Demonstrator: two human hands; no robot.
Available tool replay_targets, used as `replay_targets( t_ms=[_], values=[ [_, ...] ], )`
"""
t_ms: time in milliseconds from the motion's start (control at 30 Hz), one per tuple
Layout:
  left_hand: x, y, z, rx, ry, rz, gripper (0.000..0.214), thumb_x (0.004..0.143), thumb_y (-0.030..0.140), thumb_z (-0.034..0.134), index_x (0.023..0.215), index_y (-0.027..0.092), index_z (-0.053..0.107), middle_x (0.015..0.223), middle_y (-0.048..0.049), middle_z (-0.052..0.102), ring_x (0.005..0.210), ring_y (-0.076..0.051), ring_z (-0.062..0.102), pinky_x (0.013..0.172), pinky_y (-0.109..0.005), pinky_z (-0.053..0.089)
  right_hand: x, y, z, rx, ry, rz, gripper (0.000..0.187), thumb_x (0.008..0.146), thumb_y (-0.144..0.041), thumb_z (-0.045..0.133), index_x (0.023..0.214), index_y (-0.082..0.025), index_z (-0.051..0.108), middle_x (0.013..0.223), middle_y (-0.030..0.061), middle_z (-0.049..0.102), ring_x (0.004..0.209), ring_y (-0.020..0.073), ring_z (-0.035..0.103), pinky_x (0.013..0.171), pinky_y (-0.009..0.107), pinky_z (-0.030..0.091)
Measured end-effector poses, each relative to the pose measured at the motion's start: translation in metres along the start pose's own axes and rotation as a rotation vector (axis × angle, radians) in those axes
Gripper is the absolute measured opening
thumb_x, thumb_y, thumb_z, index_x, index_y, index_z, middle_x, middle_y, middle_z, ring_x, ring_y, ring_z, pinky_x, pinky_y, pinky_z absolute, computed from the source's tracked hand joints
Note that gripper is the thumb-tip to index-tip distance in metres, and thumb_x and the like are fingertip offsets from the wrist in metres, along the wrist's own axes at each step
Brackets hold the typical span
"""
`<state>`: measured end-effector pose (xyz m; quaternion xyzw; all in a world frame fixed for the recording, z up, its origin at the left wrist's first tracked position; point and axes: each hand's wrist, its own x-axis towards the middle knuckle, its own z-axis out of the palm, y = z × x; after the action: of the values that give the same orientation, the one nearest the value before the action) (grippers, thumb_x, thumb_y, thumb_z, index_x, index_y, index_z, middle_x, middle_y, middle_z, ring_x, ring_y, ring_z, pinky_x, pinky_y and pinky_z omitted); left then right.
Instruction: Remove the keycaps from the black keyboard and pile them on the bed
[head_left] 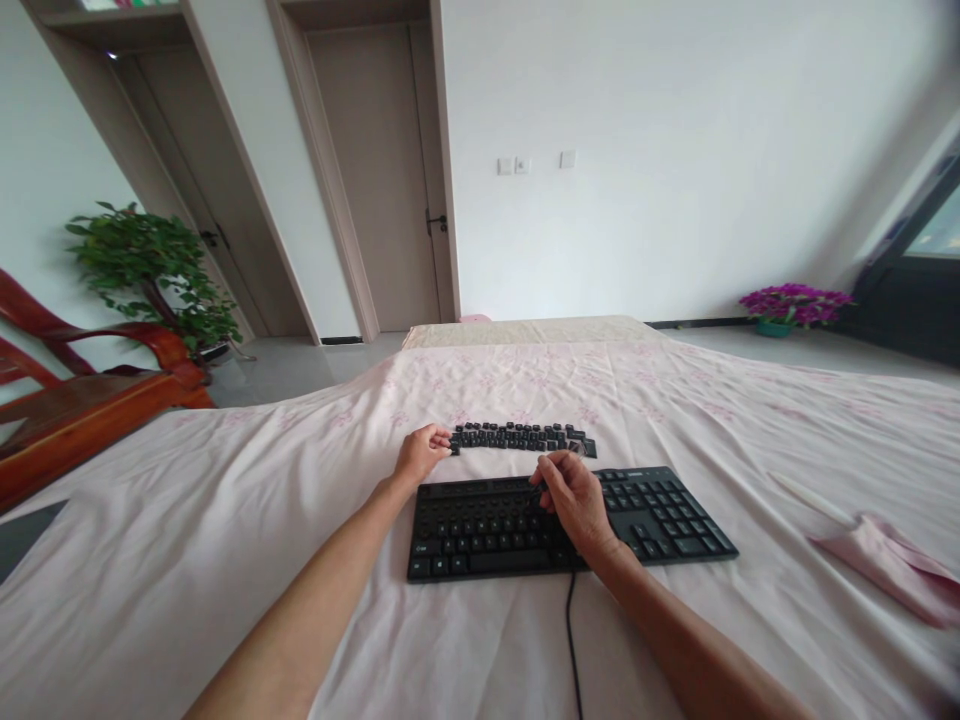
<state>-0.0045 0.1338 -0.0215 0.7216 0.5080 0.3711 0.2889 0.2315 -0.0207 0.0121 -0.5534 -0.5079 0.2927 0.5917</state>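
Observation:
A black wired keyboard (660, 520) lies on a pink sheet-covered bed (225, 520) in front of me. Just beyond it sits a row of several loose black keycaps (517, 437). My left hand (421, 455) rests at the left end of that row, fingers curled and touching the end keycaps. Over the keyboard's upper middle, my right hand (574, 500) has its fingers pinched together on something small that I cannot make out. The keyboard's cable (574, 640) runs toward me.
A pale stick-like object (810, 497) and a folded pink cloth (892, 560) lie on the bed at the right. A red wooden chair (82, 390) and a potted plant (150, 265) stand at the left. Purple flowers (791, 303) sit on the floor far right.

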Motion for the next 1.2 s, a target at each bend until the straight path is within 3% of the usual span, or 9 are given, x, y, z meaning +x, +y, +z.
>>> replay_targets(
  t_ms=[300, 433, 567, 733, 867, 1000, 1200],
  values=[
    [-0.006, 0.002, -0.006, -0.012, 0.028, 0.034, 0.022, 0.066, 0.014, 0.067, 0.088, 0.017, 0.068, 0.083, -0.0033, 0.072, 0.074, -0.015, 0.066, 0.074, -0.027, 0.053, -0.004, -0.006, -0.002, -0.015, -0.002, -0.034, 0.041, 0.087, -0.056, 0.048, 0.075, -0.018, 0.058, 0.053, -0.0009, 0.055, 0.045, 0.0114, 0.051, 0.045, 0.021, 0.043],
    [-0.019, 0.007, -0.017, 0.006, 0.082, 0.031, 0.018, 0.074, 0.026, 0.063, 0.088, 0.018, 0.068, 0.087, -0.0042, 0.072, 0.077, -0.017, 0.065, 0.076, -0.029, 0.050, -0.005, -0.007, -0.005, -0.048, -0.044, -0.098, 0.041, 0.091, -0.054, 0.042, 0.082, -0.018, 0.062, 0.063, 0.0021, 0.061, 0.051, 0.0128, 0.056, 0.052, 0.024, 0.047],
    [-0.048, 0.017, -0.033, -0.009, 0.059, 0.055, 0.020, 0.080, 0.034, 0.057, 0.085, 0.019, 0.070, 0.086, -0.0025, 0.072, 0.079, -0.018, 0.065, 0.076, -0.026, 0.049, -0.004, -0.007, -0.003, -0.045, -0.175, -0.137, 0.038, 0.091, -0.050, 0.044, 0.090, -0.018, 0.065, 0.087, 0.0058, 0.067, 0.061, 0.0138, 0.061, 0.058, 0.026, 0.050],
    [-0.092, 0.028, -0.049, -0.038, -0.022, 0.072, 0.022, 0.081, 0.036, 0.057, 0.082, 0.020, 0.070, 0.084, -0.0017, 0.072, 0.078, -0.018, 0.065, 0.073, -0.026, 0.048, -0.009, -0.017, 0.021, 0.059, -0.350, -0.104, 0.028, 0.087, -0.043, 0.055, 0.098, -0.018, 0.061, 0.089, 0.0048, 0.069, 0.068, 0.0140, 0.063, 0.065, 0.026, 0.052],
    [-0.116, 0.031, -0.053, -0.094, -0.080, 0.041, 0.020, 0.083, 0.034, 0.056, 0.089, 0.021, 0.070, 0.088, -0.0018, 0.071, 0.080, -0.017, 0.064, 0.074, -0.026, 0.048, -0.015, -0.030, 0.052, 0.047, -0.485, -0.148, 0.024, 0.089, -0.040, 0.053, 0.092, -0.018, 0.063, 0.088, 0.0043, 0.068, 0.069, 0.0132, 0.062, 0.067, 0.026, 0.052],
    [-0.128, 0.030, -0.052, -0.130, -0.074, 0.045, 0.019, 0.084, 0.030, 0.055, 0.091, 0.021, 0.070, 0.090, -0.0022, 0.069, 0.083, -0.017, 0.063, 0.073, -0.026, 0.047, -0.016, -0.038, 0.074, -0.050, -0.574, -0.209, 0.022, 0.091, -0.035, 0.051, 0.087, -0.018, 0.065, 0.081, 0.0027, 0.066, 0.068, 0.0130, 0.061, 0.065, 0.024, 0.050],
    [-0.130, 0.026, -0.054, -0.039, -0.116, 0.141, 0.016, 0.085, 0.030, 0.056, 0.090, 0.022, 0.070, 0.087, -0.0017, 0.065, 0.085, -0.016, 0.059, 0.077, -0.026, 0.045, -0.012, -0.044, 0.085, -0.244, -0.644, -0.260, 0.018, 0.091, -0.028, 0.049, 0.084, -0.018, 0.063, 0.069, -0.0013, 0.061, 0.066, 0.0120, 0.057, 0.064, 0.021, 0.044]
  ],
)
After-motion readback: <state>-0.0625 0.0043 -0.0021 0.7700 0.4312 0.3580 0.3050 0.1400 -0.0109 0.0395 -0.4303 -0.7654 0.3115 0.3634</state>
